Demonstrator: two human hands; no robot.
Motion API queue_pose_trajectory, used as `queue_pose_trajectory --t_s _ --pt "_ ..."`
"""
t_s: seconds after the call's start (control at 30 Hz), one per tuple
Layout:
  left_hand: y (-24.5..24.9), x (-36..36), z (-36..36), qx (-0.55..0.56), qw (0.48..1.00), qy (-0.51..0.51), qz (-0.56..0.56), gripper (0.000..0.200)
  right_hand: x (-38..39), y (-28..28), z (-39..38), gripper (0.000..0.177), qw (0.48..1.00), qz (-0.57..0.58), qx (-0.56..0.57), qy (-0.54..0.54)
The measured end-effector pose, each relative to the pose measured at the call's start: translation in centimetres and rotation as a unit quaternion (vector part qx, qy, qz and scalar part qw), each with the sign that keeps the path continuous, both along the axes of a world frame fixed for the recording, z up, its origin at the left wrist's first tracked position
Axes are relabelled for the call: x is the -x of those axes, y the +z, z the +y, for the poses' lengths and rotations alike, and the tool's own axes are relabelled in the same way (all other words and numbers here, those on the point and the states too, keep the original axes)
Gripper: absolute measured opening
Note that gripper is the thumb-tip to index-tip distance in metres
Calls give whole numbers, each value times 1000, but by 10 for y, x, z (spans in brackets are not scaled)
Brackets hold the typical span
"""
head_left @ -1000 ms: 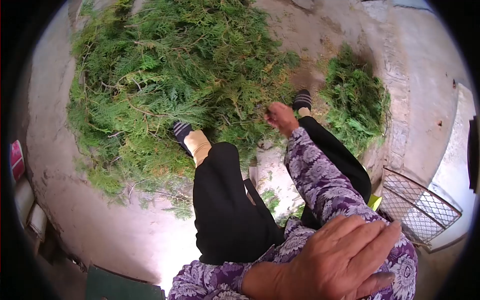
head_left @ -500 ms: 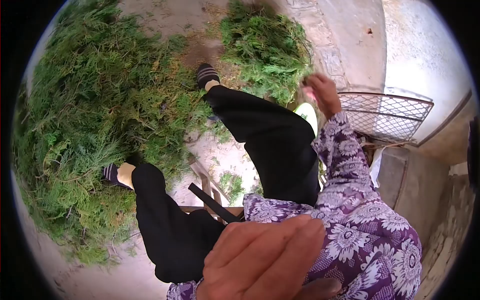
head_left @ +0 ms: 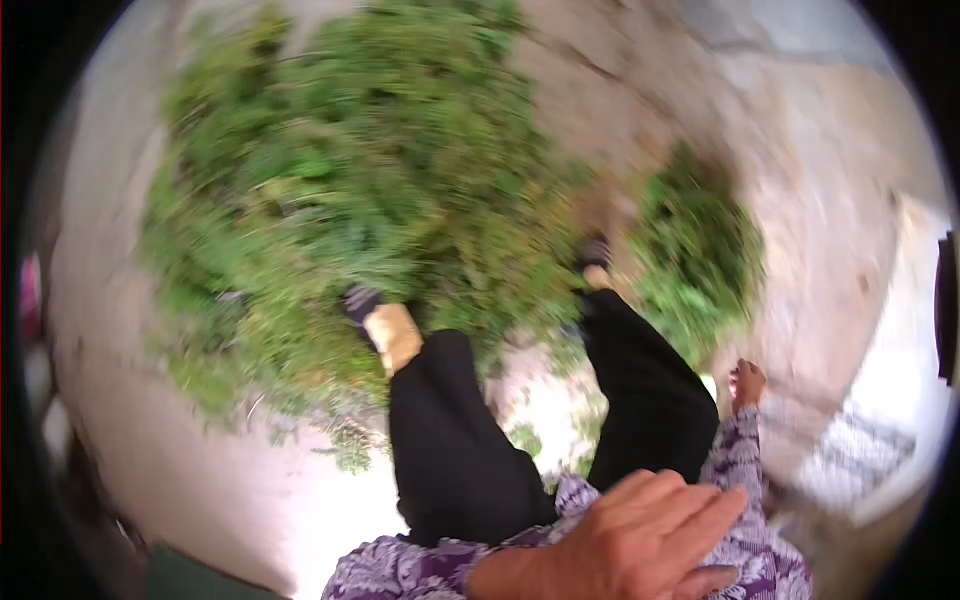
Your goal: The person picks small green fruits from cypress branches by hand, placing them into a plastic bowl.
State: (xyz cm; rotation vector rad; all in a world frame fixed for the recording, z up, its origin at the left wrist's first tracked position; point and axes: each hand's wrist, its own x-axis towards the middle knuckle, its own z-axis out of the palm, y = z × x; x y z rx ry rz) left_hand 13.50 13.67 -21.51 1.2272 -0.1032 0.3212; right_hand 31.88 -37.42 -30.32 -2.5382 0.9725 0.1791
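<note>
My left hand is large and close to the camera at the bottom, its back turned up. Its fingers are loosely bent, the thumb stands apart below them, and nothing shows in it. Farther off at the right, beside my knee, is my right hand, small and slightly blurred. Its fingers are bent with small gaps, and I see nothing held. A large pile of green cut foliage lies around my feet. A smaller green heap lies right of my far foot.
My legs in black trousers are spread, with dark striped footwear on the feet. Pale ground borders the pile. A mesh-patterned frame stands at the lower right. Something pink shows at the left edge.
The view has turned, so the foliage and my legs appear shifted and rotated. My right hand has moved lower in view, and my left hand lies farther right. The whole picture is more blurred.
</note>
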Motion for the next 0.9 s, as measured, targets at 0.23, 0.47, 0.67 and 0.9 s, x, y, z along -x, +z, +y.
queue_pose_trajectory --t_s 0.23,0.47,0.67,0.9 --pt "-3 9 5 24 994 108 13 49 -68 -94 324 54 780 -15 -5 625" --pt "-4 23 36 61 992 112 23 49 17 -165 551 88 605 -1 -46 795" --pt "-9 38 56 76 981 177 23 48 74 -195 634 111 641 54 -7 766" --pt "-12 52 71 88 978 187 23 48 116 -219 634 113 595 81 58 797"
